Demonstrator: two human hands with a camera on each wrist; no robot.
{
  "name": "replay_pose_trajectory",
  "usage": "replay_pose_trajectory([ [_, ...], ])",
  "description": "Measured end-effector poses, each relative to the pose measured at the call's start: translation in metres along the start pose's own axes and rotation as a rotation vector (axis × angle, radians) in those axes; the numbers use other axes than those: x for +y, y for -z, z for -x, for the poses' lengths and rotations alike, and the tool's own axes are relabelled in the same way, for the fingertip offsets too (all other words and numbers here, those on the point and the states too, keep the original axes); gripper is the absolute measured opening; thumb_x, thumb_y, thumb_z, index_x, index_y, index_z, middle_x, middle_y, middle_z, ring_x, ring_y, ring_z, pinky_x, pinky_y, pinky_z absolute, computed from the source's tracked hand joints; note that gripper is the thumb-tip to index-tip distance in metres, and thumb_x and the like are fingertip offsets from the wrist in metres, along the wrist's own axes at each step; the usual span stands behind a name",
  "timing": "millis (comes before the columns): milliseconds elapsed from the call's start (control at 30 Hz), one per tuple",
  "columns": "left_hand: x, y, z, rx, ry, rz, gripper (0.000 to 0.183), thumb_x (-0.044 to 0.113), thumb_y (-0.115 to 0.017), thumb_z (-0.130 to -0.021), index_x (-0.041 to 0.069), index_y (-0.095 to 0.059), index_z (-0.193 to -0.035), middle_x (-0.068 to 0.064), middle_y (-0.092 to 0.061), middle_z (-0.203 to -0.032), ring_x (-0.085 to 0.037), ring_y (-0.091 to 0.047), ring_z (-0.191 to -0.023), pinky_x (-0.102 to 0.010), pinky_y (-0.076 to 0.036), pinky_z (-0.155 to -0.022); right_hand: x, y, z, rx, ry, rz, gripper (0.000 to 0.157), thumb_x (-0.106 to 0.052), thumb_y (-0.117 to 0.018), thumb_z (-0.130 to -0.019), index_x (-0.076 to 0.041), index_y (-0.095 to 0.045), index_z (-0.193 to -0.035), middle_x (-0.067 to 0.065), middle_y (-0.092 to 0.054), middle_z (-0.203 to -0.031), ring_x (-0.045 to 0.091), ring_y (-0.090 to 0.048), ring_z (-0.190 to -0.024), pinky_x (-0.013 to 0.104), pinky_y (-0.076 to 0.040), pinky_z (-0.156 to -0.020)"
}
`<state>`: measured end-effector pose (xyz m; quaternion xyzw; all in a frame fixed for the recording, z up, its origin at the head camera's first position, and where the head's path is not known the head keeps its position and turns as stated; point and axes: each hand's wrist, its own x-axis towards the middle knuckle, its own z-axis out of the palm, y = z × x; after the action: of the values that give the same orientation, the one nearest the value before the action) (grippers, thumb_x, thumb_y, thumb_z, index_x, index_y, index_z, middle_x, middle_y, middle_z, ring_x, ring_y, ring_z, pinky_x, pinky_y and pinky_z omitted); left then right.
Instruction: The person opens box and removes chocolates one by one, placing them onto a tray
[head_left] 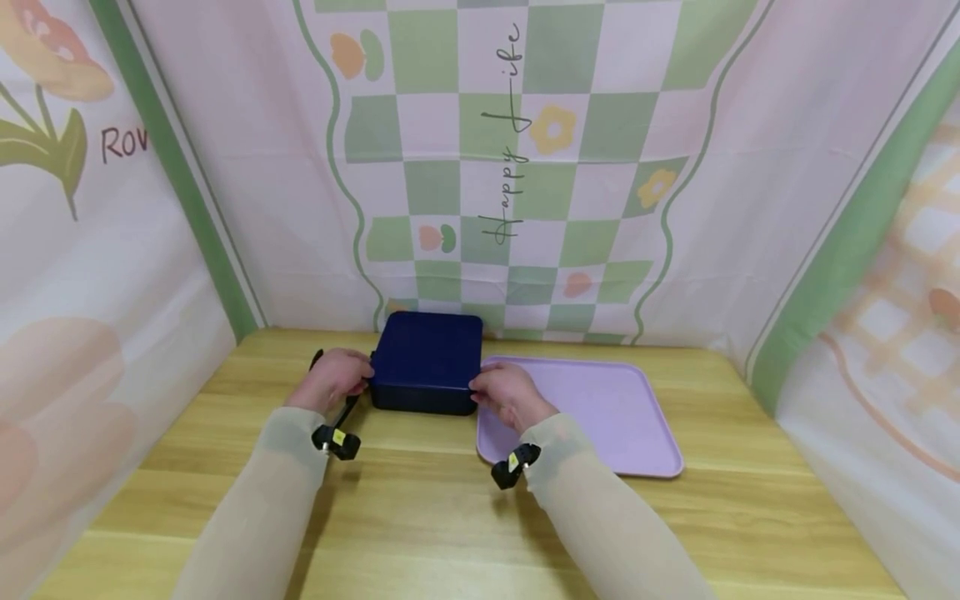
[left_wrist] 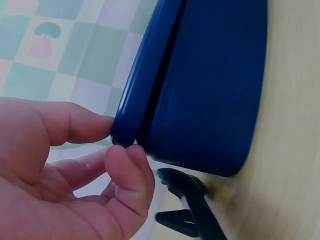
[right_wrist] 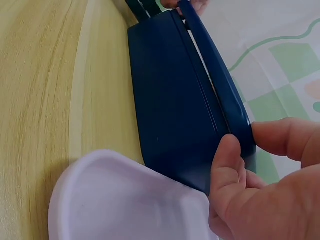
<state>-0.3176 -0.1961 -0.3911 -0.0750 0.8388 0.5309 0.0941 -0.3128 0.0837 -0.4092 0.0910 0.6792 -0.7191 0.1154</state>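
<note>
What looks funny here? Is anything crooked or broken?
The lid looks a bit odd: it isn't fully down on the blue box. A thin gap shows between them, and the left hand and right hand pinch the lid's edges. The words on the cloth also run sideways. I see no breaks or spills.

**Navy rounded-square box [head_left: 423, 400] left, lilac rectangular tray [head_left: 600, 408] right, on the wood-grained desk [head_left: 412, 525]**

The box stands toward the back of the desk, its flat navy lid [head_left: 429, 348] on top, a narrow gap between them. The tray lies flat just beside the box's right side and reaches farther forward. The bare left hand [head_left: 337, 377] is at the lid's left edge; the bare right hand [head_left: 513, 393] is at its right front corner, over the tray's left edge. A dark strap-like piece [left_wrist: 205, 215] sits just left of the box. A green-and-white checked fabric hanging [head_left: 551, 192] is behind the desk.
</note>
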Motion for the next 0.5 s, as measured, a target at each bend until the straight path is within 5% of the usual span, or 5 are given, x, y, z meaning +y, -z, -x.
replay_pose_trajectory([
  [233, 0.007, 0.002, 0.003, 0.016, -0.057, 0.087, 0.034, 0.004, -0.053, -0.096, -0.009, -0.055, -0.127, -0.013, -0.060, -0.098, -0.021, -0.058, -0.075, -0.030, -0.052, -0.067, -0.005, 0.002, 0.007, -0.008, 0.024, -0.009, 0.052, 0.017, -0.061, -0.082, 0.012, -0.047, -0.132, 0.021, -0.053, -0.114, 0.024, -0.059, -0.081, 0.034, -0.056, -0.075],
  [500, 0.011, 0.014, 0.016, -0.174, -0.068, 0.279, 0.052, 0.007, -0.051, -0.099, -0.005, -0.037, -0.147, -0.006, -0.057, -0.086, -0.015, -0.055, -0.067, -0.026, -0.051, -0.058, -0.017, 0.020, 0.028, -0.185, -0.004, 0.047, 0.078, 0.018, -0.060, -0.080, -0.002, -0.033, -0.150, 0.022, -0.056, -0.103, 0.026, -0.060, -0.077, 0.047, -0.053, -0.085],
])
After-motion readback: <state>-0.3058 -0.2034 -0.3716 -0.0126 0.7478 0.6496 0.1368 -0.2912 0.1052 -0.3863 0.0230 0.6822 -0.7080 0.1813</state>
